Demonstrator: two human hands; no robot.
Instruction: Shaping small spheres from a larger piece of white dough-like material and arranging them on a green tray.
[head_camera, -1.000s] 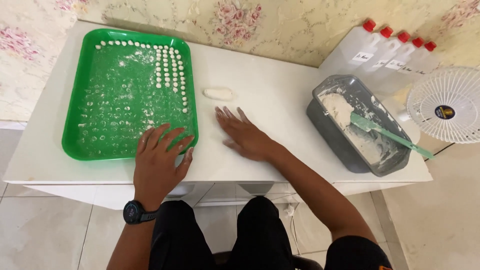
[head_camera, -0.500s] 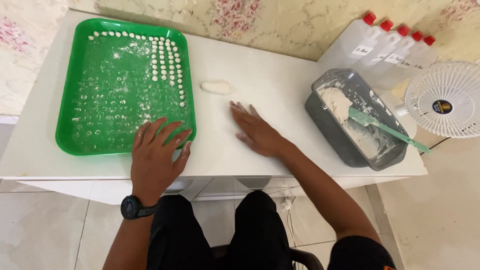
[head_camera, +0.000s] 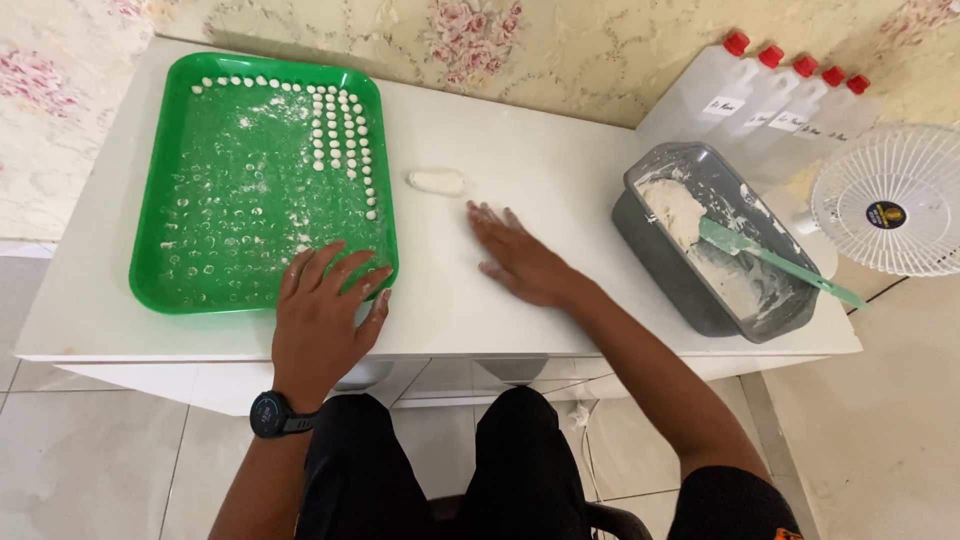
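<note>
Dough piece (head_camera: 437, 181): small white oblong lump, lying loose on the white worktop (head_camera: 540, 140), just right of the green tray (head_camera: 150, 240), about level with the tray's upper half. Untouched by either hand.

Right hand (head_camera: 522, 262): laid flat, palm down, fingers spread wide, nothing held. Placed nearer the seated person than the dough piece and slightly further from the tray; fingertips floured, pointed towards the lump but apart from it.

Left hand (head_camera: 322, 318): flat, fingers spread, nothing gripped. Rested over the tray's near right corner, fingertips on the rim and inside edge. Dark watch (head_camera: 277, 413) worn on that wrist.

Step judged: the lump is about to be worked; the reach towards it looks under way, no contact yet. The next move would call for the right hand to be brought up over the dough and closed or pressed on it, with the tray steadied by the left.

Tray contents: rows of small white pellets (head_camera: 340, 130) in the far right part, floury marks elsewhere.

Well right of the tray: grey loaf-shaped tub (head_camera: 790, 310) with white dough and a green spatula (head_camera: 770, 258); red-capped bottles (head_camera: 770, 95) behind it; white fan (head_camera: 890, 200) beyond.
</note>
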